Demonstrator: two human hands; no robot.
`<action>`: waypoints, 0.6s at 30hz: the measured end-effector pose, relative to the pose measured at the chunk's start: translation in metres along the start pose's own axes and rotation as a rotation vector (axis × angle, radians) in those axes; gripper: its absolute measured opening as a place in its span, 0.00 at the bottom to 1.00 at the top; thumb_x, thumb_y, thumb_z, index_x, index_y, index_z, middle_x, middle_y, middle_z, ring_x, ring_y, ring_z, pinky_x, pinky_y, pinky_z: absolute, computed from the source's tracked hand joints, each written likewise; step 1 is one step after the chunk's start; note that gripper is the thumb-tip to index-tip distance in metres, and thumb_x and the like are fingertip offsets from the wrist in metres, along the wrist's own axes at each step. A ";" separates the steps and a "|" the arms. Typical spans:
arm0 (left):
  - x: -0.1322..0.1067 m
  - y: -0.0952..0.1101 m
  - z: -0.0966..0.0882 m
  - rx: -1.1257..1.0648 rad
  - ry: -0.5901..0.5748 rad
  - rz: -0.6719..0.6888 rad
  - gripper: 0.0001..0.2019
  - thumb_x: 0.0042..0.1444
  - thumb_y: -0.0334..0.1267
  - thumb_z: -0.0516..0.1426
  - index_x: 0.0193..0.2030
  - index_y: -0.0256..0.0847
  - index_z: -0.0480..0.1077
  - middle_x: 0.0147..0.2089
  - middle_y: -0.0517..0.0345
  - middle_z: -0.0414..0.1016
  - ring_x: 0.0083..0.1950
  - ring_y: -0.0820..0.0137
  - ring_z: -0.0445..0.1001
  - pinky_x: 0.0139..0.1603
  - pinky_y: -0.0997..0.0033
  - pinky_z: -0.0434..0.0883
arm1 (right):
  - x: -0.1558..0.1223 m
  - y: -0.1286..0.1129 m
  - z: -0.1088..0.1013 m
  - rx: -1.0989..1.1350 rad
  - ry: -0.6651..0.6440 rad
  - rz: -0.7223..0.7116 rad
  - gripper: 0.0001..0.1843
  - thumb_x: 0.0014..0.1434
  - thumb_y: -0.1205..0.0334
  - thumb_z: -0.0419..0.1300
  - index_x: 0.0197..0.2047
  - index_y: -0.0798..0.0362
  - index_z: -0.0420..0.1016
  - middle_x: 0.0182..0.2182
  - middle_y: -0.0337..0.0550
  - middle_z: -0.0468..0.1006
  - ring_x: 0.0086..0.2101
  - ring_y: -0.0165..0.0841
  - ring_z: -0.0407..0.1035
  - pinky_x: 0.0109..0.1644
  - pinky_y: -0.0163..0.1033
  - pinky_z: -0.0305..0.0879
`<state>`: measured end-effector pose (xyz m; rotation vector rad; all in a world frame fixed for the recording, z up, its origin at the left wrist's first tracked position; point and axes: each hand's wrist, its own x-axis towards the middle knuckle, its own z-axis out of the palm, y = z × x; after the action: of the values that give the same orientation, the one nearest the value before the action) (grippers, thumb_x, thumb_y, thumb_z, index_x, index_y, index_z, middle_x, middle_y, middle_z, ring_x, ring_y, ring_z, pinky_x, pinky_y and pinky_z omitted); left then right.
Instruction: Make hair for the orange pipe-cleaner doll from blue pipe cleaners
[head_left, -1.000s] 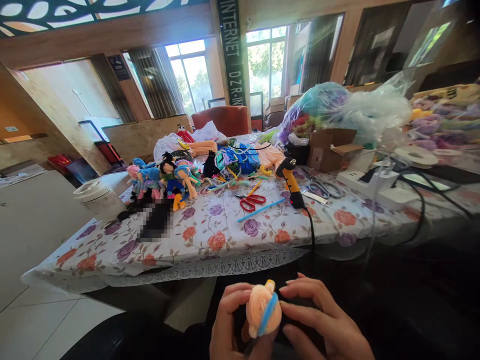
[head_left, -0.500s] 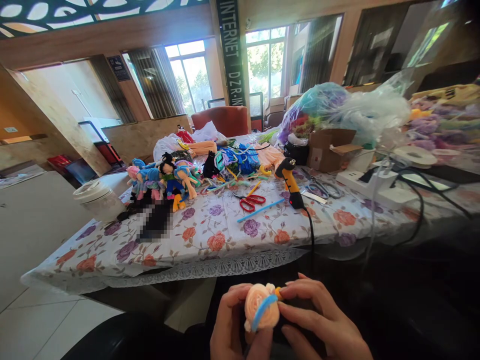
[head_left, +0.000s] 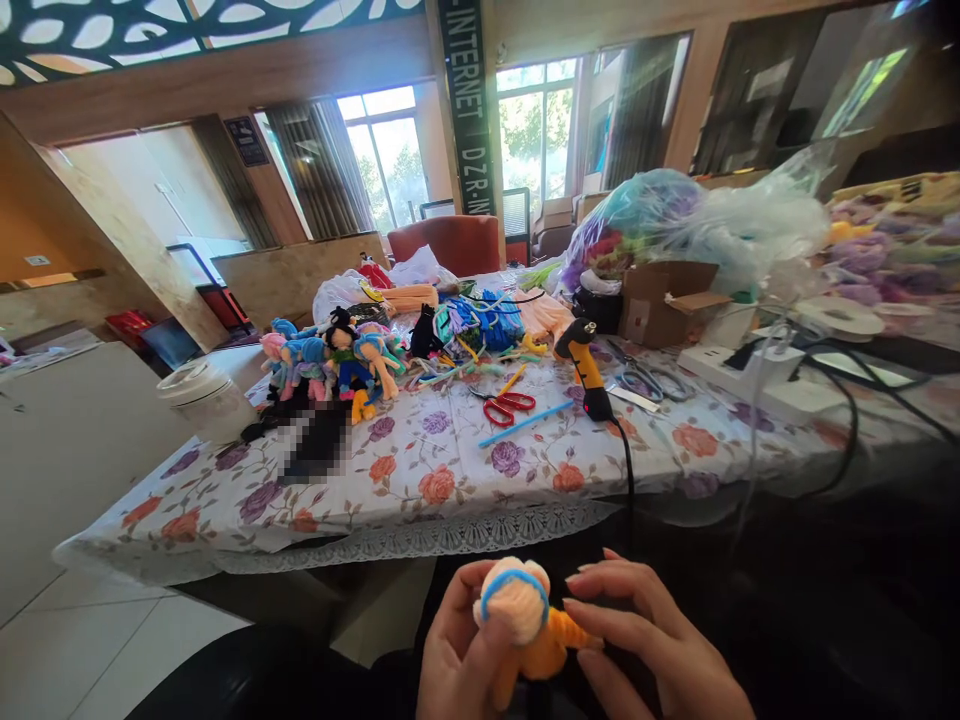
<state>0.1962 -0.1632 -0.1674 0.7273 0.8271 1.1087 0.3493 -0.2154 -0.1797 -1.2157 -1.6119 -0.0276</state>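
Note:
Low in the head view, both of my hands hold a small fuzzy doll (head_left: 521,620) over my lap. It has a peach head ringed by a blue pipe cleaner and an orange body. My left hand (head_left: 457,655) cups the doll from the left and below, fingers curled around it. On the doll's right side my right hand (head_left: 645,650) pinches the orange body with its fingertips. In front of me stands the table with a flowered cloth (head_left: 420,480).
On the table lie an orange glue gun (head_left: 585,365) with a black cord, red scissors (head_left: 506,403), a blue pipe cleaner (head_left: 525,422), several finished dolls (head_left: 330,360), a pipe-cleaner pile (head_left: 476,325), a cardboard box (head_left: 664,300), plastic bags and a white power strip (head_left: 750,375). A white tub (head_left: 206,400) stands at the left.
The doll has been turned in my hands: its head now faces up with the blue ring on top, and the orange body shows below. Both hands stay on it.

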 end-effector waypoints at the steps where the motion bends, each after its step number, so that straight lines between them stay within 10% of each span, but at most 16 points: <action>1: 0.001 0.000 -0.001 -0.022 0.000 -0.013 0.17 0.38 0.43 0.69 0.35 0.38 0.75 0.34 0.51 0.80 0.34 0.64 0.75 0.38 0.67 0.70 | 0.000 0.000 0.000 0.011 0.005 0.007 0.13 0.54 0.69 0.62 0.43 0.47 0.77 0.40 0.45 0.77 0.42 0.37 0.74 0.55 0.48 0.69; 18: 0.009 0.007 -0.006 -0.062 0.107 0.040 0.15 0.37 0.41 0.69 0.33 0.39 0.76 0.32 0.53 0.82 0.34 0.61 0.78 0.37 0.67 0.72 | 0.003 0.007 0.004 0.127 0.022 0.112 0.10 0.59 0.69 0.54 0.26 0.49 0.67 0.33 0.39 0.80 0.39 0.34 0.76 0.54 0.42 0.69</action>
<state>0.1901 -0.1523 -0.1660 0.6398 0.8680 1.2126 0.3523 -0.2080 -0.1830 -1.2007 -1.5012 0.1307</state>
